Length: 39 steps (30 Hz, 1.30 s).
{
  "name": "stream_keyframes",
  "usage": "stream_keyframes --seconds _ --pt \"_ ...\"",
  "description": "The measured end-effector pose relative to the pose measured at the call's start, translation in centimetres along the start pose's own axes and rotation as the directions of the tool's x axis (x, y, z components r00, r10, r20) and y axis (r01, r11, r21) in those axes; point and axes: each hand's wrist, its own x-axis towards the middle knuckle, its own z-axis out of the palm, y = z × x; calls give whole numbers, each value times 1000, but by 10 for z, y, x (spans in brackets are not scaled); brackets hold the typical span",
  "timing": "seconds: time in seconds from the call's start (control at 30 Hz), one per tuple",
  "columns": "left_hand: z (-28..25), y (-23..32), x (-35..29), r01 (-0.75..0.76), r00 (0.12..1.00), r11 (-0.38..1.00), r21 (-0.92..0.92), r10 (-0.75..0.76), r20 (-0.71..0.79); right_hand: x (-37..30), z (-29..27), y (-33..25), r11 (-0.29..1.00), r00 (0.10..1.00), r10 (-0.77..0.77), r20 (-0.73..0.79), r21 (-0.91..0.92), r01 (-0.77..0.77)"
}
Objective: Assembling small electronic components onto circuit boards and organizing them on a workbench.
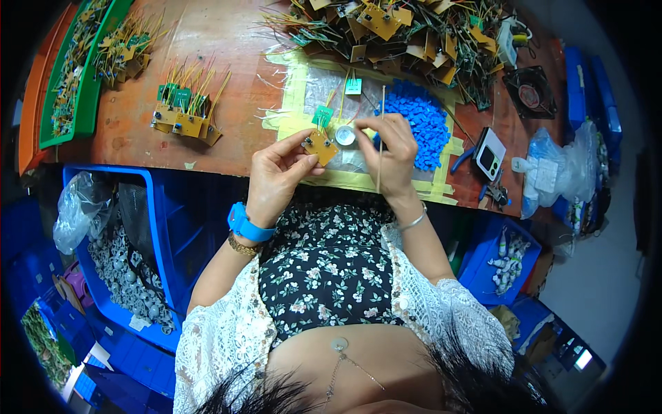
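My left hand (277,168) pinches a small tan circuit board (322,148) by its left side, near the table's front edge. Thin wires run from that board to a little green board (323,115) just beyond it. Between thumb and fingers, my right hand (394,157) grips a thin wooden stick (382,110), which crosses in front of the fingers. Beside these fingertips stands a small round silvery cup (345,135) with pale contents. A pile of small blue plastic pieces (422,123) lies right of it, partly behind my right hand.
Wired circuit boards (414,34) are heaped at the back. A row of boards (185,114) lies left, near a green tray (83,103). To the right are a phone (489,153), blue-handled pliers (462,160) and a black fan (529,92). Blue bins (155,241) flank me.
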Motion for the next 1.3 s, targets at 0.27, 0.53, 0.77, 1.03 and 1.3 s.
stream_keyframes --seconds 0.27,0.53,0.77,1.03,1.3 --pt "4 3 2 80 990 997 -12 -78 120 -4 -5 -32 961 966 -250 58 137 240" --pt "3 1 -1 71 991 997 16 -73 116 -5 -12 -34 963 959 -261 107 91 252" --pt "4 1 -1 73 991 996 44 -77 114 -6 -6 -40 990 995 -81 55 115 75" --pt "7 1 -1 55 990 998 38 -59 131 -9 2 -40 985 1000 -26 18 169 23" --pt "5 -3 -1 44 987 997 57 -52 151 -10 2 -41 979 1000 12 26 203 -17"
